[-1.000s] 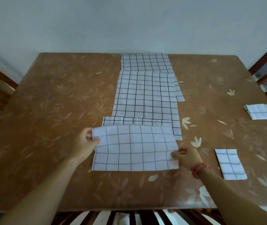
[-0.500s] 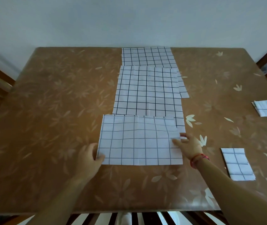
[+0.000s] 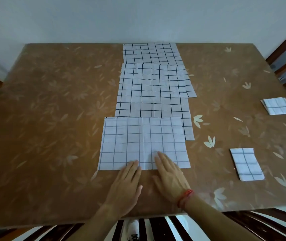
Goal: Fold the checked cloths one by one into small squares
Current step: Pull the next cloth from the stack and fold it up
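Our left hand (image 3: pixel 126 185) lies flat, fingers straight, tips on the near edge of the half-folded cloth (image 3: pixel 144 140). The cloth sits near-centre on the table (image 3: pixel 51 119), its far-right corner overlapping the unfolded cloths (image 3: pixel 152 87). Right hand (image 3: pixel 170 178) is also flat, holding nothing, pressing the cloth's near middle. Risk: smoothing too hard could skid the top layer, so edges misalign, & could drag the cloth beneath. A finished square (image 3: pixel 246 164) lies well apart, right.

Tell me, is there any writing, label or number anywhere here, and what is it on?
No readable text anywhere.
The checked cloths carry only grid lines.
The table has only a leaf print.
The red wrist thread shows no lettering.
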The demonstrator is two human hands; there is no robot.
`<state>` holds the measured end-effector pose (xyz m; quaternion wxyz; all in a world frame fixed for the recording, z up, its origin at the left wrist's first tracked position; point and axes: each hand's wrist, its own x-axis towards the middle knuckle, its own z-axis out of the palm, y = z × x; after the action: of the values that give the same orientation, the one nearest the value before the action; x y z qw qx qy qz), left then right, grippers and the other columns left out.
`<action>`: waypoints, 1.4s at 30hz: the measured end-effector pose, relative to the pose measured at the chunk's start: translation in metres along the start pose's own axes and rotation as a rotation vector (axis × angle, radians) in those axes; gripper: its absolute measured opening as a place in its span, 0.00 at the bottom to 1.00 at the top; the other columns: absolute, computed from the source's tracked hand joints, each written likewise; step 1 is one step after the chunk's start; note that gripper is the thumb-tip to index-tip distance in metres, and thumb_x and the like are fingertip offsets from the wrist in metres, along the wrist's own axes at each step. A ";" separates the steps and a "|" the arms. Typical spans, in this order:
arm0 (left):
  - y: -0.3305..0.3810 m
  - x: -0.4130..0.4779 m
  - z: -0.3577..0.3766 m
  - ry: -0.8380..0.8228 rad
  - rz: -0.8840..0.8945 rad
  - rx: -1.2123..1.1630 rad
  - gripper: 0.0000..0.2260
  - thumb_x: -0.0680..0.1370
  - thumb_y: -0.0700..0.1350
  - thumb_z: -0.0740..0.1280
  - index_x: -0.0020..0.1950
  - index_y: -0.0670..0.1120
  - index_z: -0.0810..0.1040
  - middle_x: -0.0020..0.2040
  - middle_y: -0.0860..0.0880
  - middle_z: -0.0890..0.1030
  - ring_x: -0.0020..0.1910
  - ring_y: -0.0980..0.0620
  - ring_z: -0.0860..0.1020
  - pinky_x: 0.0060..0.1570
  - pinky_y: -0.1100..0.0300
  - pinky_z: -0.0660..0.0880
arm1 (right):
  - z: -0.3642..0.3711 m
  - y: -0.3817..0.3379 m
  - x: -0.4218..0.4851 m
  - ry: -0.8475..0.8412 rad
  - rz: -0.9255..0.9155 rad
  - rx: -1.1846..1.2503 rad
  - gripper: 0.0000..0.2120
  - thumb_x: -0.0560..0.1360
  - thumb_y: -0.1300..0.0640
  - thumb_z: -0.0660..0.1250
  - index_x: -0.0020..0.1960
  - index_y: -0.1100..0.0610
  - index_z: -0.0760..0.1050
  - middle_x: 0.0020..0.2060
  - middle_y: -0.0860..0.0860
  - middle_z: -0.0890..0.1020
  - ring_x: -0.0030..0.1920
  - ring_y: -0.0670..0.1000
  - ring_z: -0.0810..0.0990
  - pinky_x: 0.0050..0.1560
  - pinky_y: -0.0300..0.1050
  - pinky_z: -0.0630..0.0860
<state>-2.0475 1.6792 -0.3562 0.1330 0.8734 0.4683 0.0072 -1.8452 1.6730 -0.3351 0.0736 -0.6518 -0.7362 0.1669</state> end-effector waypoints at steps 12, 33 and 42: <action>-0.008 -0.004 0.007 0.018 0.054 0.048 0.26 0.79 0.46 0.55 0.76 0.38 0.62 0.76 0.42 0.63 0.77 0.47 0.58 0.73 0.53 0.50 | 0.033 -0.052 -0.008 -0.162 -0.099 -0.084 0.30 0.78 0.47 0.52 0.73 0.64 0.64 0.73 0.58 0.66 0.74 0.55 0.63 0.68 0.56 0.68; -0.053 -0.046 -0.001 -0.055 -0.271 0.118 0.28 0.81 0.52 0.47 0.76 0.36 0.58 0.77 0.41 0.58 0.76 0.46 0.57 0.73 0.56 0.46 | 0.010 0.033 -0.050 -0.199 0.140 -0.225 0.38 0.78 0.35 0.42 0.78 0.59 0.40 0.76 0.50 0.37 0.75 0.48 0.32 0.75 0.50 0.34; -0.046 -0.043 -0.006 -0.111 -0.297 0.062 0.35 0.75 0.58 0.32 0.77 0.40 0.43 0.78 0.47 0.41 0.76 0.52 0.39 0.73 0.58 0.38 | 0.004 0.047 -0.057 -0.233 0.222 -0.210 0.39 0.76 0.35 0.36 0.78 0.59 0.36 0.77 0.51 0.37 0.76 0.49 0.33 0.74 0.50 0.34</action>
<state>-2.1104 1.6695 -0.3566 0.1314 0.7974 0.5842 -0.0751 -1.7951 1.6204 -0.3489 -0.0996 -0.7092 -0.6768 0.1705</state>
